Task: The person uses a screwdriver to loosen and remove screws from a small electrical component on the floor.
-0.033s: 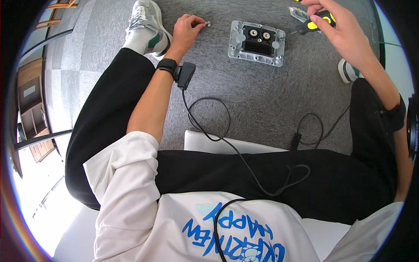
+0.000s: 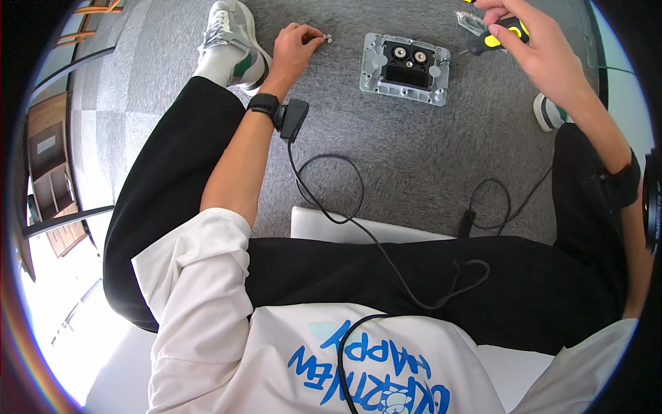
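Near the top of the head view my left hand [image 2: 293, 54] has its fingers pinched beside small silvery pieces [image 2: 329, 38] on the carpet; what exactly is between the fingertips is too small to tell. My right hand [image 2: 531, 48] grips a yellow-and-black screwdriver [image 2: 494, 41], whose shaft points left at the right side of a grey metal housing [image 2: 374, 62]. The housing lies flat and holds a black insert [image 2: 408, 74] with two round light fittings. A clear plastic packet [image 2: 469, 22] lies beyond the screwdriver.
I sit on grey carpet [image 2: 414, 165], legs either side, shoes [image 2: 234, 41] at left and right. A black device [image 2: 295, 119] on my left wrist trails a looped cable [image 2: 355, 172]. A white flat object [image 2: 324, 224] lies before my lap. Wooden shelving [image 2: 52, 152] stands at the far left.
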`<state>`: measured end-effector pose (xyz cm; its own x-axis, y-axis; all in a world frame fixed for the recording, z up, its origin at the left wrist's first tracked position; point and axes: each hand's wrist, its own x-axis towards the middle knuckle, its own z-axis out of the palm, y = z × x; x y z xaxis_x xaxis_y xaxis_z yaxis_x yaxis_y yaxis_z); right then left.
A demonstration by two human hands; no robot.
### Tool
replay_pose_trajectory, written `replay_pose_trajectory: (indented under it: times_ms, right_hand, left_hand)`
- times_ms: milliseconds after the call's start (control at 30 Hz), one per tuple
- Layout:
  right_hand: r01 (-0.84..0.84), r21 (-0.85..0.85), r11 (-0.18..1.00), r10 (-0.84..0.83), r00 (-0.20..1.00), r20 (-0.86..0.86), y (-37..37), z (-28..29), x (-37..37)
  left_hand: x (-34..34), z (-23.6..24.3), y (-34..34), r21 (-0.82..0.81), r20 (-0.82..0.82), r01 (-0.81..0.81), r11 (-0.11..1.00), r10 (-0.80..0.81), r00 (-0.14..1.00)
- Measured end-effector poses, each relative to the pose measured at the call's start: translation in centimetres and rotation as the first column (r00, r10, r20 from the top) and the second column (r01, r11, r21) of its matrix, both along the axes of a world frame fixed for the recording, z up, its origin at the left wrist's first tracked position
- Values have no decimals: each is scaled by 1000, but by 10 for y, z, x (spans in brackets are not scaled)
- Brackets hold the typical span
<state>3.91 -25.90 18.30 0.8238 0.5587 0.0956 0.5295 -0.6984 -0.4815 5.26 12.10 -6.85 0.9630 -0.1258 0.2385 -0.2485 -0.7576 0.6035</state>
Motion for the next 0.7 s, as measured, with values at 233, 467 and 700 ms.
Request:
replay_pose_trajectory:
  times_ms: [233,467,700]
  right_hand:
    - [-2,88,996,12,993,-116,-11,-8,11]
    - [27,93,995,-19,996,-85,-14,-4,9]
    - [-25,120,993,25,1000,8,-24,-7,8]
  left_hand:
    - [-1,4,-2,-18,-64,-18,1000,17,998]
    - [8,9,14,-404,-201,-173,898,97,975]
    - [21,69,-53,-423,-82,-31,905,-4,997]
